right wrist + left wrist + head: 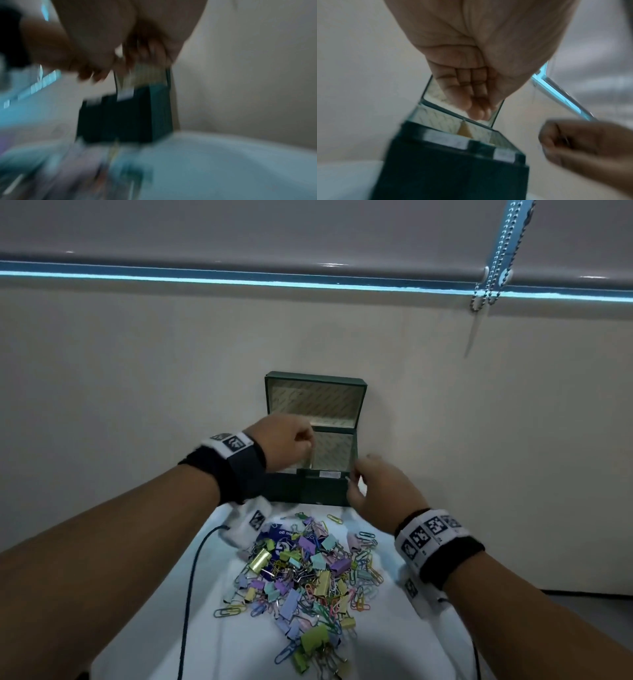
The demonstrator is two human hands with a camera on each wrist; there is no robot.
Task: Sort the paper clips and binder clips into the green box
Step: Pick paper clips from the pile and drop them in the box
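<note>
Head view overhead — both wrist views close on green box (318,486).

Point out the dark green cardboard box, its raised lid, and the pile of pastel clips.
dark green cardboard box (322,491): head view, front wall.
raised lid (315,400): head view, patterned inner lining.
pile of pastel clips (305,573): head view, middle of the heap.

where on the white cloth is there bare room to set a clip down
Bare cloth lies left of the clip pile, out to the dark cord, and right of it toward the right hand. It is crowded from the green box front down through the pile.
</note>
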